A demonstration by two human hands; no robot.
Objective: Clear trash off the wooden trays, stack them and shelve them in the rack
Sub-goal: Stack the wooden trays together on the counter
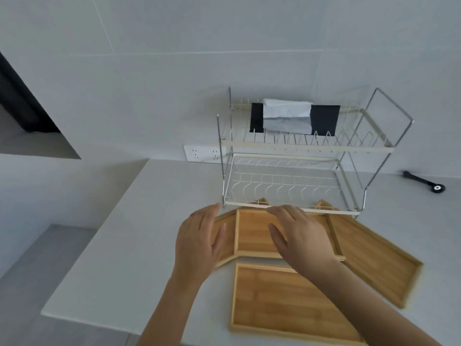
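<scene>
No grip yet: left hand (197, 242) and right hand (298, 237) hover open, palms inward, over the middle wooden tray (254, 236) just before the dish rack (294, 158), likely bracketing its ends; three more bare trays fan around it on the worktop (139, 236).

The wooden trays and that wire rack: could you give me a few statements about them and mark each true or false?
1. Both hands, left hand and right hand, are open above the trays. True.
2. The rack's lower shelf holds a tray. False: it is bare.
3. A black and white pack sits on the upper shelf. True.
4. The nearest tray carries trash. False: none is visible on it.
</scene>
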